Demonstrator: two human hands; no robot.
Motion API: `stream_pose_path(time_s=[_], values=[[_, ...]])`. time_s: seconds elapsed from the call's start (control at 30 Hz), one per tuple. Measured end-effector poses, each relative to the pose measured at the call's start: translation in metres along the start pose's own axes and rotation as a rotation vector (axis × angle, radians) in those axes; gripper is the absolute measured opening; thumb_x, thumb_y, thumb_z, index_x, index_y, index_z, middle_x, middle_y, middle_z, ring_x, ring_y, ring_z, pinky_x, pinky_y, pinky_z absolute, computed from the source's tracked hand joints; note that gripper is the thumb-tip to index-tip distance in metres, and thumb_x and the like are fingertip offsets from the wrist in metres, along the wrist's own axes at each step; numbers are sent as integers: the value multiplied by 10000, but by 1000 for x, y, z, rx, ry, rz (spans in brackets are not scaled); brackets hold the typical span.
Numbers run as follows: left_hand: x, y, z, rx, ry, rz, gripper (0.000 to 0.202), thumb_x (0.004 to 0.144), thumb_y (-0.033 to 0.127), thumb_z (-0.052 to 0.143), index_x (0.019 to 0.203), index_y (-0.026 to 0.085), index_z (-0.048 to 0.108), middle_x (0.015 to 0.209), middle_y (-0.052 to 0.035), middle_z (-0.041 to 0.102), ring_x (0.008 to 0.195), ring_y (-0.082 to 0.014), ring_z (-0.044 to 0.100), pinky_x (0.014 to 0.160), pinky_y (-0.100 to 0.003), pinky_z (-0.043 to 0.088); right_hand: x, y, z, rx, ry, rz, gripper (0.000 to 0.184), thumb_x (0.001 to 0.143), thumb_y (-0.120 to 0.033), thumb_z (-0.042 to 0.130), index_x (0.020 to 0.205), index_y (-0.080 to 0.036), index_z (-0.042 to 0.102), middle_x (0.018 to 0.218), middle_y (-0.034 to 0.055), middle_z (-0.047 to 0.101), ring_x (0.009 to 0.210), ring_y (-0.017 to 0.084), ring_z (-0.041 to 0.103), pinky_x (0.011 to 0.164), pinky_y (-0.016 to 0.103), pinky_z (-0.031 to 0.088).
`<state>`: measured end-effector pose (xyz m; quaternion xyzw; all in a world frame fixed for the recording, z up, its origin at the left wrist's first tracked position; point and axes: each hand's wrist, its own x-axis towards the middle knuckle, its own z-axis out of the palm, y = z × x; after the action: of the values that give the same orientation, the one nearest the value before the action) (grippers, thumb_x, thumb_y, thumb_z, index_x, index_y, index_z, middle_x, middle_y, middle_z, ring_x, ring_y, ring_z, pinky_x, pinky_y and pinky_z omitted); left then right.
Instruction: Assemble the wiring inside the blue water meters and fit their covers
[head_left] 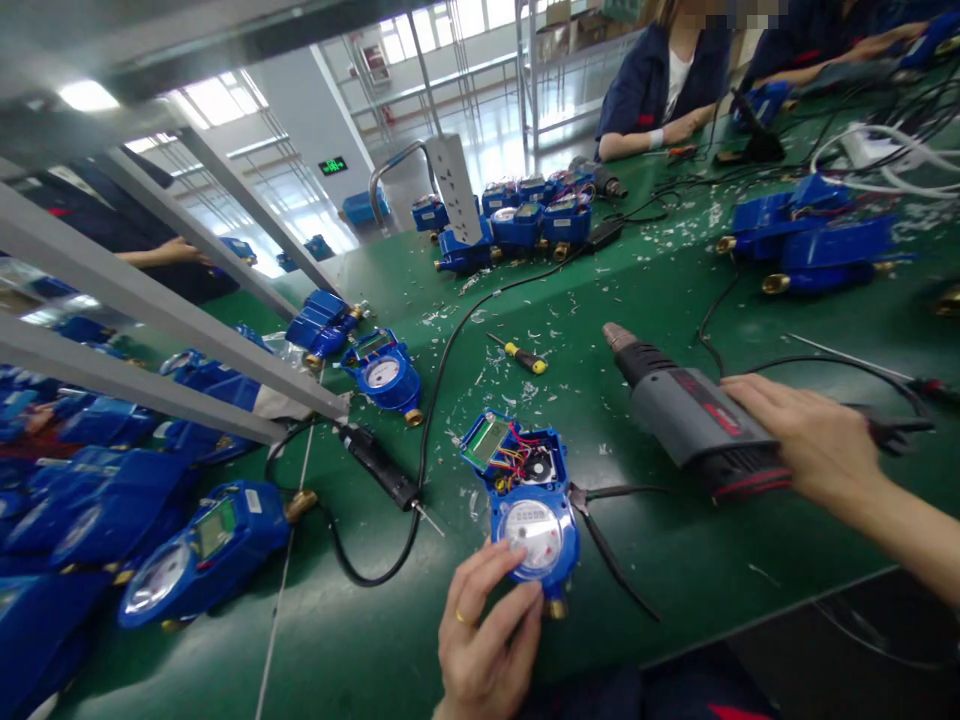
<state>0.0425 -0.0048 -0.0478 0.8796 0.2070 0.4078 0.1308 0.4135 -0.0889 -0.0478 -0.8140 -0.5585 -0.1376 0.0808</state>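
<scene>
Near the front edge of the green table (390, 660), an opened blue meter (525, 505) is laid dial up, its display (491, 440) and wires (512, 465) exposed. The meter is touched at dial and rim by the left hand (487, 625); its fingers are slightly bent and parted, and are not wrapped around anything. The right hand (814, 440) is laid over the rear of a heat gun (690, 415), which lies on its side. How far those fingers are closed cannot be told, since their undersides and the thumb are hidden.

The step in hand is judged to be steadying of the meter while the heat gun is handled. If the gun is to be used, a full grip is called for, with the nozzle directed clear of the left fingers. Black-handled cutters (615, 565) lie against the meter's side.

Part of the dial is covered by the left fingertips. Wire ends are too small to be traced. Whether the gun is switched on cannot be determined.
</scene>
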Motion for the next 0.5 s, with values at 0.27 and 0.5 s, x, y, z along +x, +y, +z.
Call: stream_pose_path(time_s=[0.27,0.5], values=[[15,-2,-7,12,-2,-72,242,881,133,607,1121,115,600,931,-93,747,897,-181,716,824,-290,591,16,-20,15,55,-67,-26,413,838,-93,491,1241,-12,523,1213,255,606,1060,346,595,778,426,486],[70,-7,-11,193,-103,-1,79,902,92,606,899,169,624,730,10,708,624,-98,648,633,-209,488,-22,-141,-34,719,303,-679,320,897,-200,537,1198,-121,608,1238,95,659,1207,220,560,1086,398,404]])
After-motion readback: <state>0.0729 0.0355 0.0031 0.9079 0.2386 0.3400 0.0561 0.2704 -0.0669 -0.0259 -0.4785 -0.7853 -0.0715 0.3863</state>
